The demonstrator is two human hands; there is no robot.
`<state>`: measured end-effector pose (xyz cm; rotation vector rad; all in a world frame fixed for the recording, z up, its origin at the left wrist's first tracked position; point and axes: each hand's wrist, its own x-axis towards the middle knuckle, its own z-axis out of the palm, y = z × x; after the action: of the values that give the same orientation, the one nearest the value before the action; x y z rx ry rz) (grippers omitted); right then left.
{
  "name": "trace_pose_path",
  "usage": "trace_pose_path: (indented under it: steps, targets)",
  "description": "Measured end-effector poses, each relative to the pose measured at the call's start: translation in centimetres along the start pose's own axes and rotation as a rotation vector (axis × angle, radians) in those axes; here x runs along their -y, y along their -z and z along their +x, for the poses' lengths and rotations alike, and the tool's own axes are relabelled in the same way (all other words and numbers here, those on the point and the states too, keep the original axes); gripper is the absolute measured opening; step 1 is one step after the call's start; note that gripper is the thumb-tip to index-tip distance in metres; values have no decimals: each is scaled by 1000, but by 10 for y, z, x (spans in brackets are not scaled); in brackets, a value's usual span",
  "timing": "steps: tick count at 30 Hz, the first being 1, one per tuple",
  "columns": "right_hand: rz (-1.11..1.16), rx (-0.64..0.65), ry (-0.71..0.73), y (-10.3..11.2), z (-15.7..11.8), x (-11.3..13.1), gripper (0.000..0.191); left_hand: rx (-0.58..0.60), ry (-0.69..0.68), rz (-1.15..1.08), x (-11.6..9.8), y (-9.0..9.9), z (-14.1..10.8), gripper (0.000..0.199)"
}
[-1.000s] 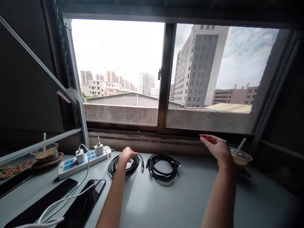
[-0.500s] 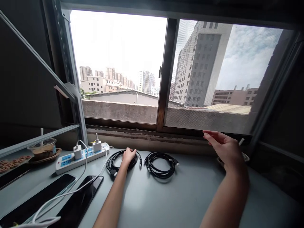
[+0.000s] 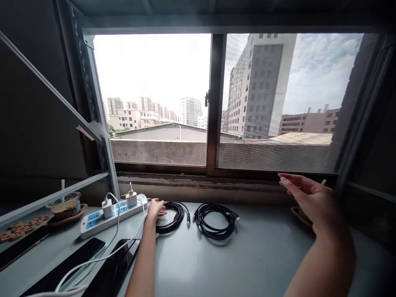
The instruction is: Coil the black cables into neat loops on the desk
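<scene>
Two coils of black cable lie side by side on the grey-blue table. At the outer left edge of the left cable coil is my left hand, its fingers spread and apart; whether they touch the cable I cannot tell. Plugs stick out at the coil's right side. The right cable coil rests untouched, with connectors showing at both sides. My right hand is raised over the table's right side, fingers stretched out with a gap to the thumb and nothing seen between them.
A white power strip with plugged-in chargers stands at left. White cords run over two dark phones. Behind it are a drink cup and a metal shelf frame. A brown dish sits behind my right wrist.
My left hand has moved from the top of the left cable coil to its left edge, and its fingers have spread. The view has tilted up slightly; my right hand appears farther right.
</scene>
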<state>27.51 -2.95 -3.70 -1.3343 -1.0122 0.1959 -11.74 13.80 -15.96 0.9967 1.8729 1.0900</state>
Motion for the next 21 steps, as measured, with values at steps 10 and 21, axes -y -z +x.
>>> trace_pose_path:
  steps: [10, 21]
  targets:
    - [-1, -10, -18, 1, -1, 3, 33, 159, 122, 8, 9, -7, -2, 33]
    - [59, 125, 85, -13, -8, 21, 29, 145, 10, 44, 10, -25, -8, 44]
